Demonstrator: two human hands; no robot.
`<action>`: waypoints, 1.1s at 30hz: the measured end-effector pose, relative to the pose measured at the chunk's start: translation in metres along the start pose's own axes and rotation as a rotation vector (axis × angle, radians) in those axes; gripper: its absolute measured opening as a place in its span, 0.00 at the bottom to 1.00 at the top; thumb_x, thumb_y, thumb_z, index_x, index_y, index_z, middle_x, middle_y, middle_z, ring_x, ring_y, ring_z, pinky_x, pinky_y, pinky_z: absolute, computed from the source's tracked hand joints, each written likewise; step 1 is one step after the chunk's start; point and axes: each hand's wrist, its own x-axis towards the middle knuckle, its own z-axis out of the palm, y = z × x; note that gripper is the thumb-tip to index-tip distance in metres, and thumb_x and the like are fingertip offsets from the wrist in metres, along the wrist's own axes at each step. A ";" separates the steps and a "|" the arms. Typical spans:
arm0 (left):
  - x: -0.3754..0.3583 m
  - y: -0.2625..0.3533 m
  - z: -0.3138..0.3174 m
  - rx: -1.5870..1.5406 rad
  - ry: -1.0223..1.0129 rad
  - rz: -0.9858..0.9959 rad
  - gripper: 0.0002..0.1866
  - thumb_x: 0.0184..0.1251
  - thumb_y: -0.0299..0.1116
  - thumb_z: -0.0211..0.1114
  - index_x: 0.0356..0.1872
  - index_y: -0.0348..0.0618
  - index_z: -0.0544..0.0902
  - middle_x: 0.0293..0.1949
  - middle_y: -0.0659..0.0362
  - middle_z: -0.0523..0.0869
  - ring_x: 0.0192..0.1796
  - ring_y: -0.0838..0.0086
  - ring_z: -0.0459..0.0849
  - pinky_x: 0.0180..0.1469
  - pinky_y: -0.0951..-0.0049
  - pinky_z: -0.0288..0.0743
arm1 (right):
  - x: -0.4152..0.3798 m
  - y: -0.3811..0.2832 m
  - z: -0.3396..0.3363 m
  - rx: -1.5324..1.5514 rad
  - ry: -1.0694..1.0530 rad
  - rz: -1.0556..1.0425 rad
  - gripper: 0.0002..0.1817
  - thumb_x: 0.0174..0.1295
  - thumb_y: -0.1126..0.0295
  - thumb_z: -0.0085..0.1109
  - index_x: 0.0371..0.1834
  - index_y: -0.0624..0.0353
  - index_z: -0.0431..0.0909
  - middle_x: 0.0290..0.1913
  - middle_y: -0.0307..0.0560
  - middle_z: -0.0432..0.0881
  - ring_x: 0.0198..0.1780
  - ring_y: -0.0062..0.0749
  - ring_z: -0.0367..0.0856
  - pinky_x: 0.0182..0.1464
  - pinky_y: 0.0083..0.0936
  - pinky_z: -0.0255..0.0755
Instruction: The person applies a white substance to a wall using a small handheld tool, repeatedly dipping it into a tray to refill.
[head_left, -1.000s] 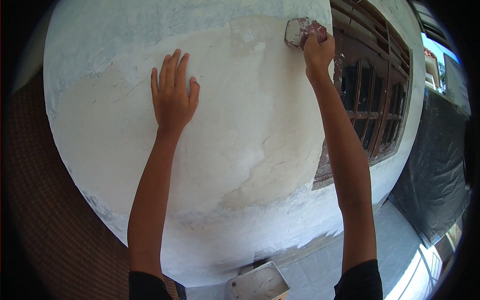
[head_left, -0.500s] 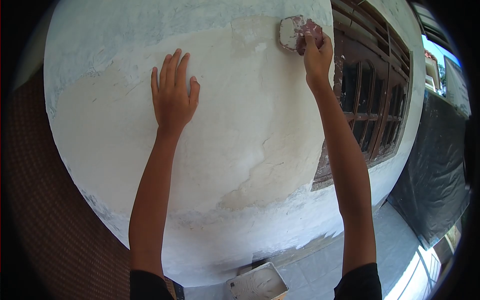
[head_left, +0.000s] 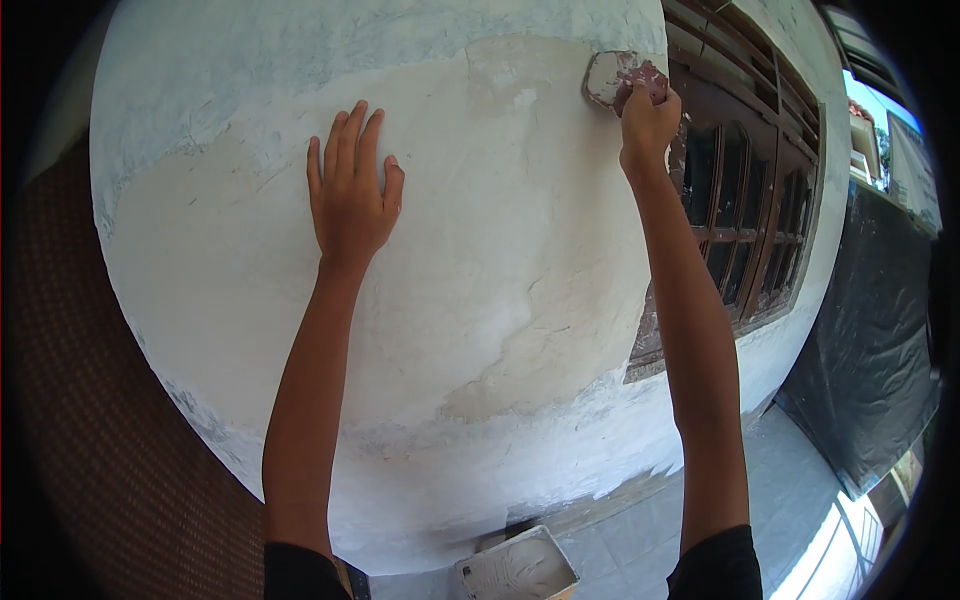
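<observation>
Gripping a scraper in the right hand: hand closed on it, thumb on the near face, other fingers mostly hidden on the far side. Scraper is reddish-brown with pale putty caked over its left part. It sits high on the wall, upper right of the pale patch, just left of the window. Looks to be against the wall; can't tell if the full edge makes contact.

Left hand holds nothing. Laid on the wall, palm side in, back of hand to camera, fingers up and a little spread, thumb out to the right. Well apart from the scraper, and lower. Both arms stretched up and forward, dark sleeves at the bottom of the view.

Wall: cream patch through the middle, blue-grey band on top, whiter band below, ragged edge lower right of center. Window has a brown frame with dark panes, paint chipped at the near side.

Tub on the grey floor, bottom center, pale putty inside. Dark specks on its inner left side; can't tell if print or splatter.

Far right: black sheet hanging, with a pale banner above it. Any writing on the banner is too small and blurred to read. Far left: brown woven-looking panel, in shade.
</observation>
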 end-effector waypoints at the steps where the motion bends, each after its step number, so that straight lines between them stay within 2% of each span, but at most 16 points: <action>1: 0.000 0.000 0.000 0.017 0.002 0.002 0.26 0.70 0.33 0.59 0.70 0.48 0.73 0.72 0.59 0.73 0.76 0.65 0.67 0.78 0.49 0.53 | -0.005 0.000 0.002 0.003 -0.001 0.001 0.24 0.69 0.64 0.59 0.62 0.69 0.72 0.53 0.53 0.82 0.54 0.34 0.81 0.60 0.30 0.73; 4: -0.001 -0.001 0.000 -0.028 -0.003 -0.007 0.27 0.70 0.32 0.58 0.71 0.51 0.71 0.74 0.60 0.70 0.77 0.64 0.66 0.78 0.47 0.52 | -0.023 0.004 0.003 -0.221 -0.296 -0.270 0.22 0.69 0.67 0.58 0.61 0.71 0.70 0.49 0.50 0.81 0.49 0.32 0.82 0.52 0.27 0.78; 5: -0.001 -0.001 0.000 -0.029 -0.003 -0.009 0.27 0.70 0.32 0.58 0.71 0.51 0.71 0.74 0.60 0.70 0.77 0.64 0.66 0.78 0.47 0.52 | -0.023 0.002 0.002 -0.222 -0.297 -0.270 0.22 0.69 0.67 0.58 0.61 0.71 0.70 0.49 0.50 0.81 0.49 0.32 0.82 0.52 0.27 0.78; 7: -0.001 0.000 -0.001 -0.022 -0.006 -0.010 0.27 0.70 0.32 0.58 0.71 0.51 0.71 0.74 0.60 0.70 0.77 0.64 0.66 0.78 0.47 0.53 | -0.025 -0.007 -0.001 -0.087 -0.131 -0.019 0.23 0.70 0.68 0.57 0.62 0.71 0.68 0.49 0.50 0.81 0.50 0.31 0.82 0.50 0.27 0.79; 11: -0.001 -0.001 0.001 -0.010 -0.007 -0.007 0.27 0.70 0.32 0.58 0.71 0.51 0.71 0.74 0.61 0.70 0.77 0.64 0.66 0.78 0.47 0.53 | -0.028 -0.005 0.000 0.043 -0.145 -0.123 0.23 0.72 0.67 0.56 0.64 0.71 0.68 0.49 0.50 0.80 0.49 0.29 0.82 0.50 0.26 0.78; 12: -0.001 -0.001 0.001 -0.014 -0.004 -0.007 0.27 0.70 0.32 0.58 0.71 0.51 0.71 0.74 0.61 0.70 0.77 0.64 0.66 0.78 0.47 0.53 | -0.026 -0.001 -0.001 -0.137 -0.248 -0.229 0.23 0.71 0.68 0.57 0.64 0.71 0.67 0.49 0.50 0.80 0.48 0.28 0.81 0.48 0.25 0.79; 15: -0.002 -0.001 0.001 -0.022 -0.001 -0.005 0.27 0.70 0.32 0.58 0.71 0.51 0.71 0.74 0.61 0.70 0.77 0.64 0.66 0.78 0.47 0.52 | -0.022 0.002 -0.006 -0.186 -0.171 -0.129 0.23 0.71 0.68 0.57 0.64 0.70 0.68 0.50 0.51 0.80 0.48 0.28 0.81 0.47 0.25 0.79; 16: -0.001 -0.001 0.000 -0.021 0.004 -0.001 0.27 0.70 0.32 0.58 0.71 0.51 0.71 0.74 0.61 0.70 0.77 0.64 0.66 0.78 0.47 0.52 | -0.023 -0.003 -0.008 -0.048 -0.097 -0.022 0.22 0.71 0.68 0.58 0.62 0.70 0.70 0.51 0.51 0.81 0.48 0.29 0.81 0.47 0.25 0.78; 19: -0.001 -0.001 0.001 -0.023 -0.006 -0.009 0.27 0.70 0.32 0.58 0.71 0.51 0.71 0.74 0.61 0.70 0.77 0.64 0.66 0.78 0.47 0.52 | -0.031 -0.008 -0.009 0.032 -0.127 -0.102 0.21 0.72 0.69 0.57 0.62 0.70 0.70 0.51 0.51 0.81 0.47 0.28 0.82 0.46 0.25 0.79; 20: -0.001 -0.001 0.001 -0.023 -0.004 -0.009 0.27 0.70 0.32 0.58 0.71 0.51 0.71 0.74 0.61 0.70 0.77 0.64 0.66 0.78 0.47 0.52 | -0.018 0.013 -0.011 -0.128 -0.218 -0.313 0.21 0.72 0.70 0.56 0.64 0.69 0.68 0.50 0.52 0.80 0.45 0.26 0.83 0.42 0.22 0.79; 23: -0.002 0.000 0.000 -0.032 -0.001 -0.005 0.28 0.70 0.32 0.58 0.71 0.51 0.71 0.74 0.60 0.70 0.77 0.64 0.66 0.78 0.46 0.52 | -0.009 0.026 -0.014 -0.269 -0.170 -0.291 0.21 0.73 0.70 0.55 0.64 0.68 0.67 0.50 0.51 0.79 0.45 0.24 0.83 0.40 0.21 0.79; 24: -0.002 0.000 0.000 -0.029 0.000 -0.004 0.28 0.70 0.32 0.58 0.71 0.51 0.71 0.73 0.60 0.70 0.76 0.64 0.66 0.78 0.46 0.52 | -0.022 0.000 -0.014 -0.100 -0.118 -0.054 0.21 0.73 0.69 0.54 0.65 0.68 0.68 0.50 0.50 0.80 0.47 0.24 0.82 0.43 0.22 0.79; 27: -0.001 -0.001 0.000 -0.025 0.005 -0.001 0.27 0.70 0.32 0.58 0.71 0.51 0.71 0.73 0.60 0.70 0.76 0.64 0.66 0.78 0.46 0.52 | -0.026 -0.010 -0.014 0.033 -0.091 -0.049 0.21 0.73 0.69 0.55 0.64 0.68 0.68 0.50 0.49 0.80 0.49 0.24 0.82 0.45 0.23 0.79; 28: -0.001 -0.001 0.001 -0.029 0.005 -0.001 0.27 0.70 0.32 0.58 0.71 0.51 0.71 0.73 0.60 0.70 0.76 0.63 0.66 0.78 0.46 0.52 | -0.026 0.000 -0.014 0.030 -0.196 -0.127 0.21 0.73 0.69 0.56 0.64 0.68 0.68 0.48 0.49 0.81 0.47 0.23 0.81 0.43 0.22 0.78; 31: -0.001 0.000 -0.001 -0.035 -0.002 -0.008 0.27 0.70 0.32 0.58 0.71 0.50 0.71 0.73 0.60 0.70 0.76 0.63 0.66 0.78 0.47 0.53 | -0.020 0.018 -0.015 -0.273 -0.249 -0.296 0.22 0.71 0.68 0.58 0.64 0.69 0.70 0.51 0.51 0.82 0.50 0.26 0.81 0.53 0.25 0.76; 33: -0.002 0.000 0.000 -0.032 -0.001 -0.005 0.27 0.70 0.32 0.58 0.71 0.50 0.71 0.73 0.60 0.70 0.76 0.63 0.66 0.78 0.47 0.52 | -0.012 0.009 -0.017 -0.156 -0.116 -0.142 0.22 0.71 0.68 0.58 0.64 0.69 0.71 0.52 0.52 0.82 0.52 0.28 0.81 0.55 0.25 0.75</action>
